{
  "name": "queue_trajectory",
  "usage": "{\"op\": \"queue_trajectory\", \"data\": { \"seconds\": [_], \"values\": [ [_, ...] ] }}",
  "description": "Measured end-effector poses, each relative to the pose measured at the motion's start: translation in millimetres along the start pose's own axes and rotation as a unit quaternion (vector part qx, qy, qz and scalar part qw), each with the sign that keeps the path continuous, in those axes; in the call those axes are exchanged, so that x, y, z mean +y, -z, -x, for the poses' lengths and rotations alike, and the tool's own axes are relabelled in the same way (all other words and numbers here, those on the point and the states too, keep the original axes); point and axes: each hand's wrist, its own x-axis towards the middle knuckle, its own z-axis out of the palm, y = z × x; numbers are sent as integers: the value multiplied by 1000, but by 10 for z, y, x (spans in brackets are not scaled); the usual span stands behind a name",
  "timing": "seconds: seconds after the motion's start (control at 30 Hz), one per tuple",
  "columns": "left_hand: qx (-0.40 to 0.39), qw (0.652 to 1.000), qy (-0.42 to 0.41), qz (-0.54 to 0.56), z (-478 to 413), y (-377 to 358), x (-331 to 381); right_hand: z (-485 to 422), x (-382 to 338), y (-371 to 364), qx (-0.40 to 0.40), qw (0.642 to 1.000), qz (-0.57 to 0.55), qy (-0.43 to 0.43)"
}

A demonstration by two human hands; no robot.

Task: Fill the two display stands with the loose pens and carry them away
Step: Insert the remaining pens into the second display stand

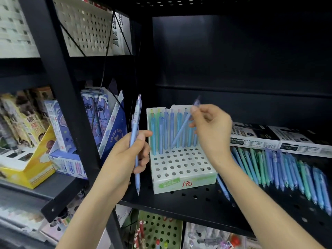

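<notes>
Stand (pixel 181 166) on shelf (pixel 188 202): back 2 rows hold pens, front holes bare. R hand (pixel 212 126) pinches one pen (pixel 180 132) near its top, tilted, tip at the filled rows. L hand (pixel 133 151) grips a small bunch (pixel 136 119) upright, just left of stand. Loose pile (pixel 287 166) lies to the right. Judged: early stage; 2nd stand not in view, nothing carried yet.

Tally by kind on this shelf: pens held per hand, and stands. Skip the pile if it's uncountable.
In left hand, blue pens: 2 visible
In right hand, tilted pen: 1
On shelf, display stand: 1
Total: 4; loose pens overlap too much to count.
</notes>
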Motion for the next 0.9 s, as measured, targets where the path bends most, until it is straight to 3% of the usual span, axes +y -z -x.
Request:
{"op": "queue_trajectory", "data": {
  "seconds": [0.43, 0.6, 0.7, 0.8, 0.9],
  "values": [
    [-30, 998, 30, 39, 73, 73, 32, 81, 93, -323, -131, 973, 183, 43],
    [-58, 998, 8, 22, 92, 65, 50, 97, 6, -286, -131, 963, 232, 40],
    [-83, 996, -10, 21, 105, 44, 70, 202, -159, -180, -101, 984, 136, 61],
    [-113, 993, -19, 12, 104, 5, 72, 306, -334, -115, -205, 979, 2, 8],
    [-126, 991, -28, -19, 118, -40, 86, 277, -370, -29, -197, 978, -68, -27]
  ]
}}
